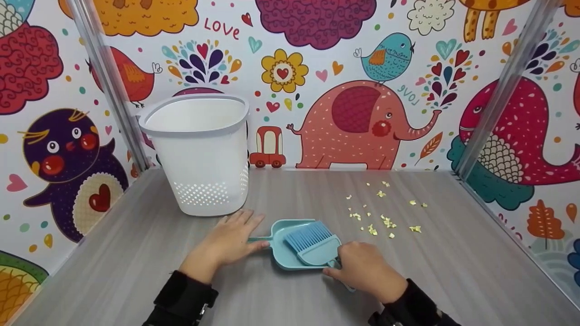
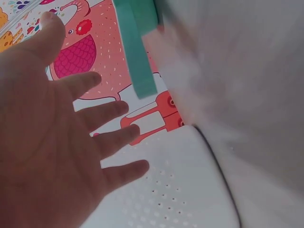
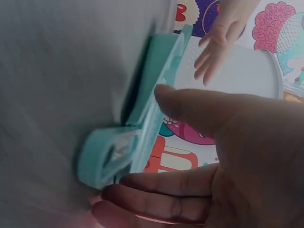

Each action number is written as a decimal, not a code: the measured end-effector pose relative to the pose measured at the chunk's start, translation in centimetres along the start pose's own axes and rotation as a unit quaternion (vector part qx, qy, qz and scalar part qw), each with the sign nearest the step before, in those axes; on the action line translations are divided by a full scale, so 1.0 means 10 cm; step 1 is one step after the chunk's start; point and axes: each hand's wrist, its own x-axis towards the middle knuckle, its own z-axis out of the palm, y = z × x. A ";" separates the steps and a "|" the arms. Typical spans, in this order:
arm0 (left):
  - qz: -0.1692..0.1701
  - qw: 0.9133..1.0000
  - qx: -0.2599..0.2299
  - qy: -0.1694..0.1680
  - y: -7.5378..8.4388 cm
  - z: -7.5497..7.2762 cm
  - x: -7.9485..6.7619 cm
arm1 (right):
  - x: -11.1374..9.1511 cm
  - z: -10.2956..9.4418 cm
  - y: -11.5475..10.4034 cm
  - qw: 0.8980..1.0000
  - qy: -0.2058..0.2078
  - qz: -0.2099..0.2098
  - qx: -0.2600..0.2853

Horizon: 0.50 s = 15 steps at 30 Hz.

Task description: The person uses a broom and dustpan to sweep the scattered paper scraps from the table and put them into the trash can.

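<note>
The brush [image 1: 319, 253] (likely light, stiff plastic) is probably offering its best hold at the handle [image 3: 89, 161], left hand [image 1: 231, 237] spread, right hand [image 1: 366, 269] with thumb and fingers parted.

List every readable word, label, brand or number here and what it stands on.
"LOVe": on the patterned wall, upper left.
"LOVe", seemingly flipped: on the same wall, above the elephant's trunk.
Marks on the blue bird: too small to read.
White bin, dustpan and brush: no readable text shows.
</note>
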 end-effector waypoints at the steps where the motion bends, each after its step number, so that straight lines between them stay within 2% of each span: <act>1: -0.001 1.000 0.000 0.000 0.00 0.00 0.00 | 0.00 0.02 0.00 1.000 0.001 -0.002 -0.003; 8: 0.008 1.000 -0.006 0.001 -0.01 -0.01 0.00 | 0.01 0.09 0.01 1.000 0.011 -0.009 -0.005; 15: 0.009 1.000 -0.007 -0.001 -0.02 -0.01 0.00 | 0.03 0.10 0.00 1.000 -0.009 0.007 0.003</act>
